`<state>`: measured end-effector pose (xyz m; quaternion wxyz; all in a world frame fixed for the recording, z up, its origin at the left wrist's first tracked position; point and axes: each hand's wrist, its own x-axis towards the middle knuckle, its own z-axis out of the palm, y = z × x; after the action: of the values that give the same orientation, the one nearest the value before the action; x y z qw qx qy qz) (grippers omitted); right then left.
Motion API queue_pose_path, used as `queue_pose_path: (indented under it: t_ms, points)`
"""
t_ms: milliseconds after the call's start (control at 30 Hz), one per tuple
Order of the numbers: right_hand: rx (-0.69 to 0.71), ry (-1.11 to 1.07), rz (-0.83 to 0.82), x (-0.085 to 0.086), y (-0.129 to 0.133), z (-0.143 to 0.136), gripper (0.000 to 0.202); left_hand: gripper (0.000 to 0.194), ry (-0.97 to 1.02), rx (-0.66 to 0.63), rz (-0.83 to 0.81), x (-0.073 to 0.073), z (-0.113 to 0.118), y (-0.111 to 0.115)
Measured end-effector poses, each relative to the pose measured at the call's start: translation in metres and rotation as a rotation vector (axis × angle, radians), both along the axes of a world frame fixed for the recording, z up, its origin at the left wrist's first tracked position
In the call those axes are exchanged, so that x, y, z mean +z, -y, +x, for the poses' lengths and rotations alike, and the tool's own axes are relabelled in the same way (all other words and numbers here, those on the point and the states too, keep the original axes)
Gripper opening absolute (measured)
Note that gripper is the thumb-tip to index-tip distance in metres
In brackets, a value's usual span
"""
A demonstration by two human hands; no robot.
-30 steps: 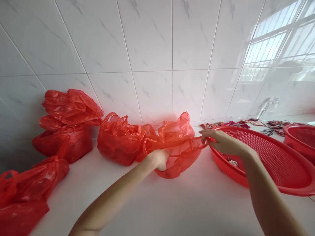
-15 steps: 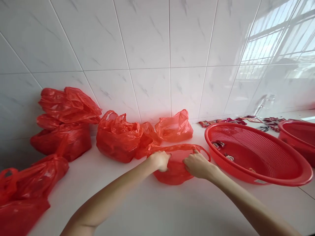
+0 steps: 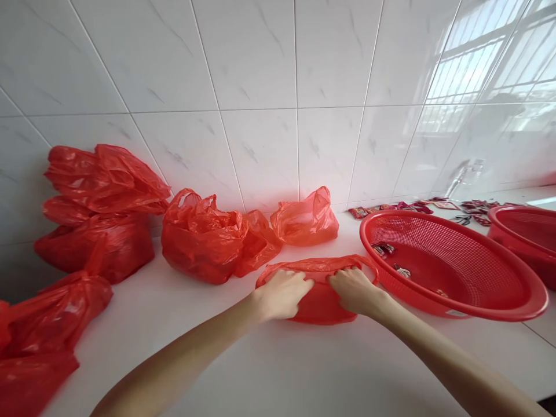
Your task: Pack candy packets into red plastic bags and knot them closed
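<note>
The right hand point(image 3: 354, 289) has just come in from the bag's handle end to sit near the left hand point(image 3: 284, 294), low in the centre of the frame. That puts the bag point(image 3: 324, 304) under both hands on its near side, its mouth lying open on the table point(image 3: 260, 359). Each grip is closed, curled fingers pinching the bag's near edge; two hands, one bag held.

At the lower left are at least two lumpy bags point(image 3: 61, 313), overlapping, so the count is unsure. Right of centre, one large basket point(image 3: 508, 314) holds at least three packets point(image 3: 402, 270); a second basket point(image 3: 521, 249) is partly cut off at the right edge.

Farther back, at least two bags point(image 3: 99, 243) are stacked at the left, then one full bag point(image 3: 200, 249), a crumpled one point(image 3: 260, 243) against it, and one paler bag point(image 3: 306, 223) by the wall point(image 3: 260, 139). Behind the baskets are loose packets point(image 3: 358, 212), too many to count, and one clear bottle point(image 3: 460, 179).
</note>
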<state>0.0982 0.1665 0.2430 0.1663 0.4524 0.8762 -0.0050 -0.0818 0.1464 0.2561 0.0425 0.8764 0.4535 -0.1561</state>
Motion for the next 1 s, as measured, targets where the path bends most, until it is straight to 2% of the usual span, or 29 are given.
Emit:
queue_pose_path:
  t_ms: [100,200,300,367,500,600,667,767,867,933,1000]
  points:
    - [0.033,-0.018,-0.008,-0.003,-0.001,-0.003,0.033,0.037,0.085,-0.134,0.102,-0.009,-0.001,-0.004]
    - [0.077,-0.017,-0.039,-0.003,-0.002,-0.002,0.035,0.033,0.128,-0.186,0.154,-0.018,-0.009,-0.015]
    - [0.11,-0.035,-0.097,-0.004,-0.001,0.005,0.031,0.028,0.154,-0.112,0.112,-0.025,-0.023,-0.029]
    - [0.101,-0.073,-0.141,-0.006,-0.001,0.011,0.032,0.043,0.148,-0.037,0.044,-0.031,-0.033,-0.037]
    - [0.009,-0.135,-0.213,-0.013,-0.002,0.023,0.066,0.061,0.143,0.029,-0.097,-0.04,-0.045,-0.045]
    - [-0.057,-0.144,-0.239,-0.019,-0.006,0.027,0.077,0.076,0.142,0.069,-0.155,-0.042,-0.045,-0.042]
    - [-0.072,-0.156,-0.227,-0.023,-0.01,0.029,0.077,0.078,0.167,0.086,-0.165,-0.041,-0.042,-0.038]
    - [-0.072,-0.216,-0.199,-0.024,-0.015,0.031,0.064,0.072,0.32,0.098,-0.141,-0.043,-0.038,-0.03]
    - [-0.047,-0.275,-0.211,-0.014,-0.015,0.038,0.049,0.064,0.511,0.117,-0.092,-0.055,-0.034,-0.022]
    - [0.016,-0.389,-0.253,0.005,-0.012,0.045,0.043,0.053,0.583,0.105,-0.064,-0.067,-0.031,-0.018]
    - [0.091,-0.574,-0.289,0.031,-0.01,0.057,0.044,0.041,0.635,0.087,-0.037,-0.079,-0.028,-0.015]
